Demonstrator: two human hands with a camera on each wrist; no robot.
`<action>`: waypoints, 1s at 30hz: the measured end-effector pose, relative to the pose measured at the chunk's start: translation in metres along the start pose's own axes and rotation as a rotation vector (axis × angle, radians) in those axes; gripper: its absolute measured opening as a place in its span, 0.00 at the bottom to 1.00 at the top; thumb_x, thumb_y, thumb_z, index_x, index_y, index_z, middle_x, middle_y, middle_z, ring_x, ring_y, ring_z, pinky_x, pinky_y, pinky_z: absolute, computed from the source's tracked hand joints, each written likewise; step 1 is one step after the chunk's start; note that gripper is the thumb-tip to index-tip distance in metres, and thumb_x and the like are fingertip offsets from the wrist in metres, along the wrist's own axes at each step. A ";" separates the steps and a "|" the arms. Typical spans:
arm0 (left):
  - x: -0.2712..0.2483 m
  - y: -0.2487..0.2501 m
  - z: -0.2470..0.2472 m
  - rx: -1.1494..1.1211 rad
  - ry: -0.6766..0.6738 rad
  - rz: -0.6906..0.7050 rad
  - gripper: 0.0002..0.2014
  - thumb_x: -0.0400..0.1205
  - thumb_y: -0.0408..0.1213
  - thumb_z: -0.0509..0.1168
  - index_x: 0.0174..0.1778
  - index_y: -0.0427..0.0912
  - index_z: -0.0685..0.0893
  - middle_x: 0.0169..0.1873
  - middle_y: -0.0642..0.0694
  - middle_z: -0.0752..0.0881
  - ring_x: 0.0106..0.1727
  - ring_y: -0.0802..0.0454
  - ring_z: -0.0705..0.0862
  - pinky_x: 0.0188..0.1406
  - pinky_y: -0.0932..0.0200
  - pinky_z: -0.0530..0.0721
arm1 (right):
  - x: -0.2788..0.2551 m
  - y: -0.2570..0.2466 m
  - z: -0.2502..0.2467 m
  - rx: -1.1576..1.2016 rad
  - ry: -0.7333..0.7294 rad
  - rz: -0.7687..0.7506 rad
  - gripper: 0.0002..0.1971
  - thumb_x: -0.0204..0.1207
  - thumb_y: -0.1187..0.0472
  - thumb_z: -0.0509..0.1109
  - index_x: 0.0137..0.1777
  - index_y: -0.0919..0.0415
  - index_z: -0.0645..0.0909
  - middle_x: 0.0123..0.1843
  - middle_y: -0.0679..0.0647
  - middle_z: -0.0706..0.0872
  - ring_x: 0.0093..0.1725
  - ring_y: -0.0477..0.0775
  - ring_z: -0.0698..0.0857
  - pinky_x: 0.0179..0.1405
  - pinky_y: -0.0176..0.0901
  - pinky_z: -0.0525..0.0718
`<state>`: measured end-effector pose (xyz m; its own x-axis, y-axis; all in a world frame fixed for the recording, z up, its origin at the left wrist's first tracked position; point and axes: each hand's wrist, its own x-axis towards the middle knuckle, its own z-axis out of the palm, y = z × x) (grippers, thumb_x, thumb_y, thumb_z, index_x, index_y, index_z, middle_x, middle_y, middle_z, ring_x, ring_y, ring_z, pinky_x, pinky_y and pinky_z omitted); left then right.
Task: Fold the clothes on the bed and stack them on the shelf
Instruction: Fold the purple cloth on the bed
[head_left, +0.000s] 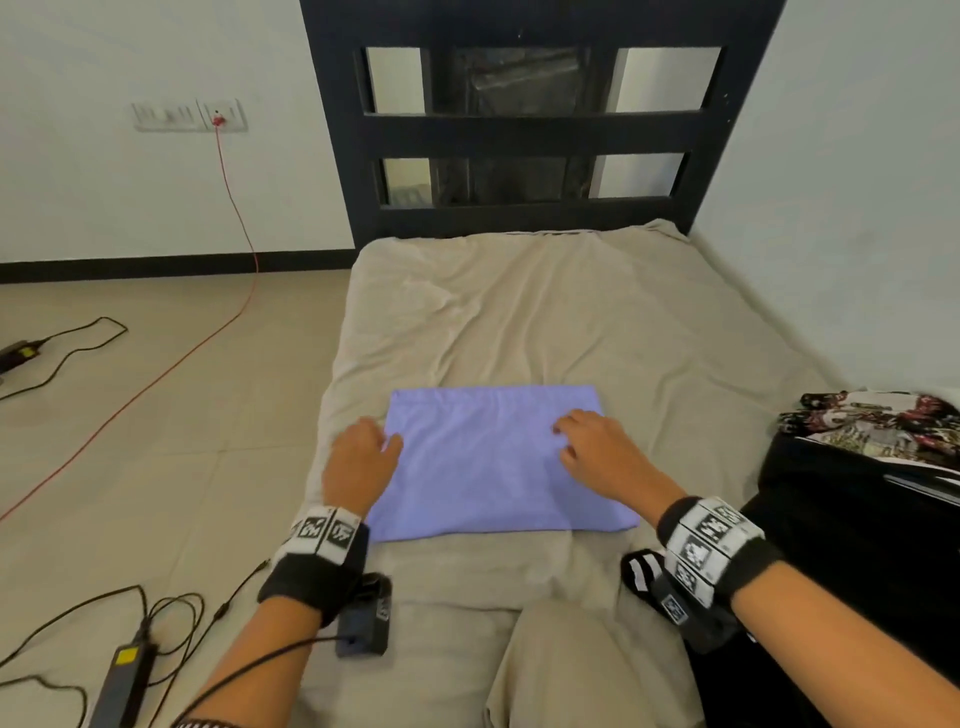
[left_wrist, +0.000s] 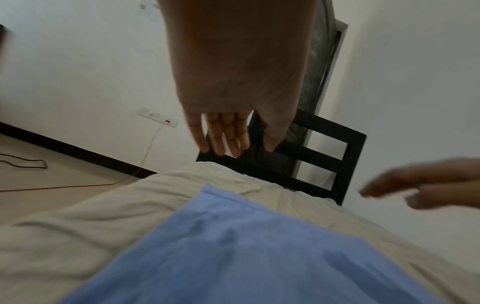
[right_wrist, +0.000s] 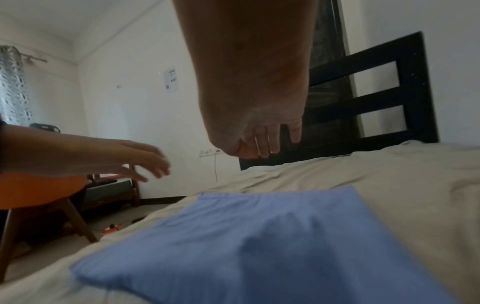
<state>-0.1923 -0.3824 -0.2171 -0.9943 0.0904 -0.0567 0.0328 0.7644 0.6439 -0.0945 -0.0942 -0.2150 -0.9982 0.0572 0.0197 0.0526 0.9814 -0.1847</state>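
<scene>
Both my hands were loose and held nothing: my left hand (head_left: 362, 457) hung over the left edge of the folded blue cloth (head_left: 493, 462), thumb at its border, and my right hand (head_left: 597, 447) hovered above its right half with the fingers spread and relaxed. From the wrist views, neither palm pressed down; whether any fingertip brushed the fabric I could not tell.

The cloth lay as a flat rectangle in the middle of the bed (head_left: 519, 312), on the beige sheet. More clothes (head_left: 872, 421), patterned and black, were heaped at the bed's right edge.

I judged the risk to be in the lift: grabbing one side only would let the layers slide apart and undo the fold.

I could read no writing; the paper on the wall (right_wrist: 172, 81) was too blurred.
</scene>
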 end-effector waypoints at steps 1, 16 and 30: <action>0.008 0.012 0.007 -0.041 0.012 0.115 0.13 0.82 0.40 0.66 0.52 0.32 0.80 0.51 0.33 0.85 0.56 0.36 0.82 0.55 0.50 0.74 | 0.013 -0.010 -0.002 0.051 0.037 -0.032 0.32 0.71 0.53 0.45 0.69 0.63 0.77 0.68 0.60 0.80 0.69 0.62 0.78 0.68 0.52 0.71; 0.081 0.025 0.133 0.467 -0.256 0.375 0.44 0.73 0.61 0.15 0.85 0.47 0.41 0.85 0.52 0.42 0.85 0.52 0.40 0.82 0.47 0.40 | 0.107 -0.052 0.111 0.062 -0.131 0.001 0.33 0.83 0.47 0.31 0.84 0.63 0.35 0.86 0.59 0.36 0.85 0.58 0.35 0.83 0.61 0.38; 0.117 -0.031 0.107 0.452 -0.287 0.136 0.33 0.87 0.60 0.41 0.86 0.49 0.41 0.85 0.55 0.40 0.85 0.54 0.39 0.82 0.42 0.37 | 0.087 0.052 0.121 0.059 0.053 0.311 0.34 0.86 0.42 0.43 0.86 0.61 0.48 0.87 0.53 0.50 0.86 0.51 0.48 0.84 0.50 0.44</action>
<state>-0.2985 -0.3274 -0.3254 -0.9128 0.3290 -0.2421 0.2616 0.9260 0.2720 -0.1826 -0.0600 -0.3414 -0.9315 0.3637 0.0043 0.3515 0.9032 -0.2461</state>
